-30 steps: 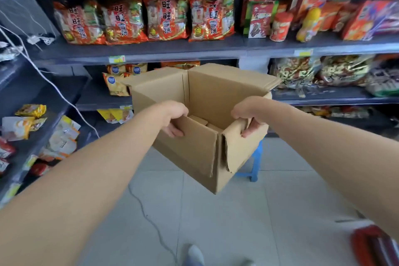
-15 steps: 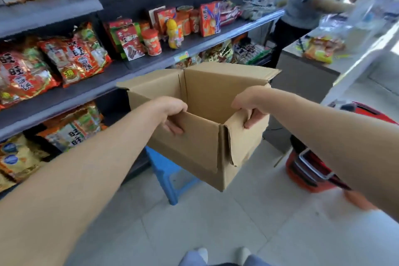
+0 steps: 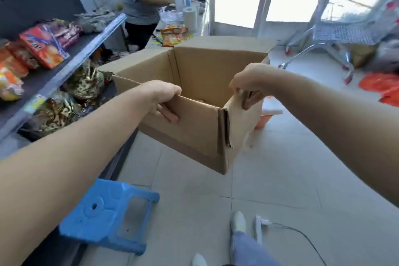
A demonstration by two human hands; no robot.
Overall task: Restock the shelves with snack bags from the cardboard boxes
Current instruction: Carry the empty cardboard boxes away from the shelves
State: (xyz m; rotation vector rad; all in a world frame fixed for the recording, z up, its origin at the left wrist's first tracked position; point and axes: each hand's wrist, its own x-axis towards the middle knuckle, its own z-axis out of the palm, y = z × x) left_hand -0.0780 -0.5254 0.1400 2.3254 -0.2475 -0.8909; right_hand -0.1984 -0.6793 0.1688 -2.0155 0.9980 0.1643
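Observation:
An open brown cardboard box (image 3: pixel 200 127) hangs in the air in front of me, held by both hands, its flaps up. My left hand (image 3: pixel 162 99) grips the near wall's top edge, fingers curled over the outside. My right hand (image 3: pixel 246 84) pinches the bent right flap. Little of the box's inside shows. Dark shelves (image 3: pixel 64 58) with snack bags (image 3: pixel 44 46) run along the left.
A blue plastic stool (image 3: pixel 108 214) stands on the tiled floor at lower left. A person (image 3: pixel 140 4) works at a counter (image 3: pixel 172 34) behind the box. A metal shopping cart (image 3: pixel 336 36) and orange baskets (image 3: pixel 382 86) stand at right. A cable (image 3: pixel 298 235) lies by my feet.
I have turned to the right with the box still held in both hands. The shelves slid to the left, and the counter, windows and shopping cart came into view.

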